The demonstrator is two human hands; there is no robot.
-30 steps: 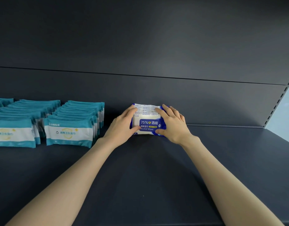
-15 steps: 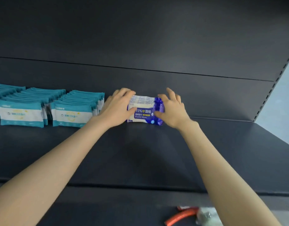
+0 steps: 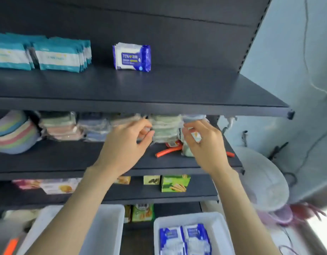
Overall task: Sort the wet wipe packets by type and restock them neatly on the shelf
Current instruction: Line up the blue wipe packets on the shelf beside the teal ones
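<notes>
Above left grip and right grip, both loose and empty: blue packet standing on edge on shelf, unsupported; spare packets below in white bin. Risks toppling if nudged during next placement.

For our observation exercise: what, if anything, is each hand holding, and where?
Nothing. The left hand and right hand are loosely curled and empty; the blue packet stands free on the top shelf.

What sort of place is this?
Probably a small shop, or a mock-up of one: dark retail shelving, rows of wipe packets, snack boxes lower down, and white bins below.
</notes>
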